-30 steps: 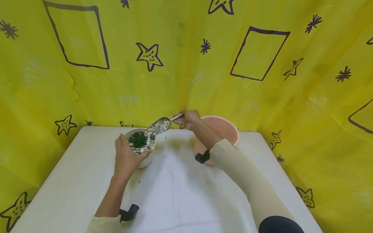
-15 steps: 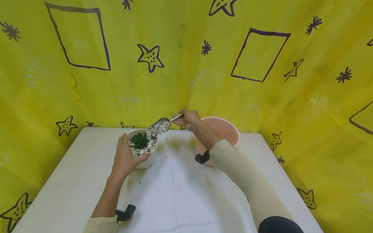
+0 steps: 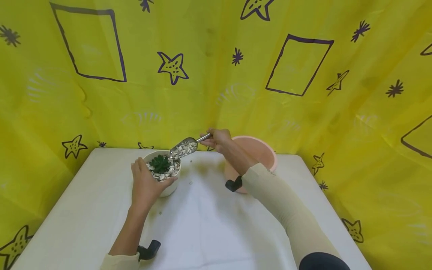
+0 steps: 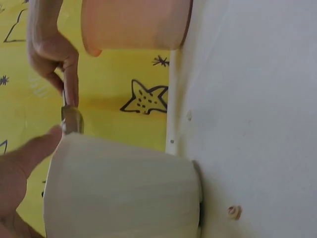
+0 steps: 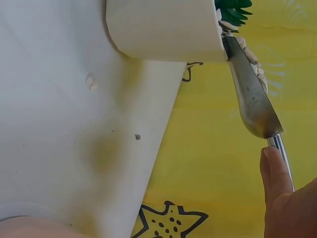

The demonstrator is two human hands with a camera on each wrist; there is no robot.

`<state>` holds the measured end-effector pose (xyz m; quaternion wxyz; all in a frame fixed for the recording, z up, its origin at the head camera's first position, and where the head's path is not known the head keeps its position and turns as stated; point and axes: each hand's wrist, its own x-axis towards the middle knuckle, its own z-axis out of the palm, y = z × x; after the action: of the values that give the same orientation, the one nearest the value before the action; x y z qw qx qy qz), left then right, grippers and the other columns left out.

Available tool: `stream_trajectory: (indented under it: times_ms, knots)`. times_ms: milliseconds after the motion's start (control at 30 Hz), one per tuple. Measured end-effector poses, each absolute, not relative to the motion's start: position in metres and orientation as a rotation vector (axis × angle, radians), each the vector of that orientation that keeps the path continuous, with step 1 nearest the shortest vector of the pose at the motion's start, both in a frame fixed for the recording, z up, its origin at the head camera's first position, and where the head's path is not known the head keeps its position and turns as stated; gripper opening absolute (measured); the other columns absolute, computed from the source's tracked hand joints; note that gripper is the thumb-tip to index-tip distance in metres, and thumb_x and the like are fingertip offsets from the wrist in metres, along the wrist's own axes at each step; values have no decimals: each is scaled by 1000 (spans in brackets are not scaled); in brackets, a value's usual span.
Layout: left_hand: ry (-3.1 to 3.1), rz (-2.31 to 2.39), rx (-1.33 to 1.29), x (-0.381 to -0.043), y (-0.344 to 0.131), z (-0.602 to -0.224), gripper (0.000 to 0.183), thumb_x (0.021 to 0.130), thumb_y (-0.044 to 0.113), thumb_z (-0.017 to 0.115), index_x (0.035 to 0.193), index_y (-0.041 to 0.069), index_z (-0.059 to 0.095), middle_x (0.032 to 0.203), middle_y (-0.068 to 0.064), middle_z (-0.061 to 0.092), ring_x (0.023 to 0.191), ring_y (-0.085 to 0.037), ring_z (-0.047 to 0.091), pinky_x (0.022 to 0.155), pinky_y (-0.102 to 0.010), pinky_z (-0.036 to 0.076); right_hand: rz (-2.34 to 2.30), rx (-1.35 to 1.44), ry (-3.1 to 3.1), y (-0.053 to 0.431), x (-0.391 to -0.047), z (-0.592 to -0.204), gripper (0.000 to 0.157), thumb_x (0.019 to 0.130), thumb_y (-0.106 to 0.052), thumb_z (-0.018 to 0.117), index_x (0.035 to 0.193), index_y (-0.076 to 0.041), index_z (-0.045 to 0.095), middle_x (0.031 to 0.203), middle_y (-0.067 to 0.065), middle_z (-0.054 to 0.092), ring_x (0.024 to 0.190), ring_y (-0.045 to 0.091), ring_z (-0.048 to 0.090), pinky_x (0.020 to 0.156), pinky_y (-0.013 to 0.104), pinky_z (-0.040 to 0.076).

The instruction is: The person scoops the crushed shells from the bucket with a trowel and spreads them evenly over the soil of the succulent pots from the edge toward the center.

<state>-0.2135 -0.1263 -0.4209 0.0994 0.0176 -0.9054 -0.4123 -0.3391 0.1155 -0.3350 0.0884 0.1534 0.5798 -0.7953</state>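
Observation:
A white pot (image 4: 124, 188) stands at the back left of the table, holding a green succulent (image 3: 160, 164) ringed by pale stone chips (image 3: 166, 174). My left hand (image 3: 146, 184) grips the pot's near left side, thumb along the front of the rim and fingers round the left. In my right hand (image 3: 218, 139) is the handle of a metal scoop (image 5: 252, 96), pinched between thumb and fingers. The scoop is heaped with similar chips and slants down to the left. Its tip lies right at the pot's rim, beside the succulent.
A pink pot (image 3: 253, 144) stands at the back right, partly behind the right forearm. Stray chips, one a small pale piece (image 4: 234, 212), lie on the white tabletop (image 3: 209, 225). Yellow patterned cloth (image 3: 202, 101) hangs behind and at both sides.
The scoop stays at the pot's rim in my right hand, nearly still. The left hand keeps its grip, and the pot shifts only very slightly in view.

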Motion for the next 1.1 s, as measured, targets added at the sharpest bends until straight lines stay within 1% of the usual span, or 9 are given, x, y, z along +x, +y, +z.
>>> stream_trajectory:
  times_ms: [133,300,433,533,667,733,800,967,1100]
  knots:
    - [-2653,-1203,130,-210,-119,-420,134,81,38,93,160,-16,-1,165,-40,7,153,-54,13,118,-63,32,-2366,455,1737,115,-338,-334,41,114,-11,47,145,14,49,135,34,62,120,44,64,83,39,60]
    - [-2662,-1239,100,-213,-124,-417,135,81,37,93,160,-15,-3,164,-41,11,150,-56,20,118,-64,31,-2372,430,1759,113,-338,-332,40,114,-11,47,145,15,50,134,34,63,120,44,63,83,40,60]
    - [-2709,-1302,87,-215,-131,-414,137,81,38,93,161,-12,-7,165,-41,11,149,-58,22,118,-66,29,-2383,436,1761,111,-338,-332,39,113,-11,48,143,13,52,132,34,64,118,44,65,82,40,61]
    - [-2744,-1333,62,-217,-137,-412,138,82,38,92,162,-11,-9,166,-40,9,150,-58,21,118,-67,28,-2389,441,1763,110,-337,-333,36,113,-12,49,139,13,54,131,34,65,117,44,66,81,39,61]
    - [-2759,-1336,8,-219,-143,-413,136,82,38,92,162,-10,-8,167,-38,8,151,-57,19,119,-66,26,-2396,440,1768,109,-337,-333,32,113,-11,48,133,13,56,131,34,65,117,45,66,83,40,61]
    - [-2754,-1342,-9,-220,-143,-413,135,82,36,92,162,-10,-7,167,-38,6,152,-56,16,120,-66,24,-2399,441,1774,109,-336,-333,29,113,-10,48,130,12,57,130,34,65,118,44,66,84,41,61]
    - [-2753,-1337,-22,-219,-141,-414,133,84,34,90,161,-11,-8,167,-39,2,154,-56,9,120,-67,21,-2400,443,1779,109,-336,-332,28,113,-9,47,129,12,57,130,34,65,118,44,66,84,40,61]
    - [-2750,-1238,9,-214,-128,-414,127,86,31,85,158,-18,-7,165,-43,-4,153,-57,-6,120,-69,17,-2373,455,1792,110,-334,-331,33,113,-10,48,136,14,55,130,33,65,118,43,66,83,40,62]
    - [-2731,-1151,86,-213,-117,-413,129,86,38,86,158,-19,-5,165,-43,-3,153,-59,-4,121,-67,15,-2351,451,1811,111,-333,-330,39,113,-10,49,142,16,51,131,33,65,118,43,65,84,41,61]
